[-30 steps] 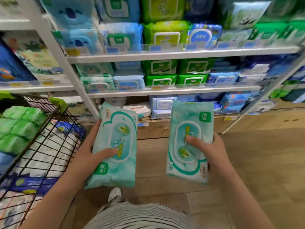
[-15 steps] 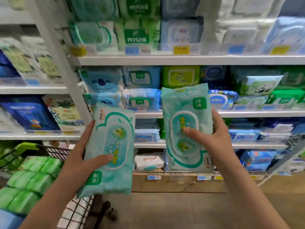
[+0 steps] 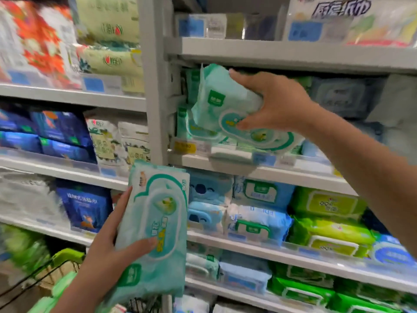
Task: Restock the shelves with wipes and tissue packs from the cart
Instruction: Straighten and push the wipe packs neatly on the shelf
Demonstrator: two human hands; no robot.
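My right hand (image 3: 273, 102) grips a mint-green wipes pack (image 3: 225, 107), tilted, at the opening of an upper shelf (image 3: 266, 170), against matching green packs (image 3: 191, 123) stacked there on the left. Lower down, my left hand (image 3: 108, 251) holds a second mint-green wipes pack (image 3: 158, 227) upright in front of the white shelf post (image 3: 155, 86). The black wire cart (image 3: 29, 281) with green packs inside shows at the bottom left corner.
White shelves fill the view. Blue and lime-green wipes packs (image 3: 327, 224) sit on the lower right shelves. Blue and patterned tissue packs (image 3: 74, 134) fill the left bay. Price tags line the shelf edges.
The view has tilted up along the shelves. My right hand has raised its pack up to the upper shelf and tipped it sideways. My left hand still holds its pack lower down.
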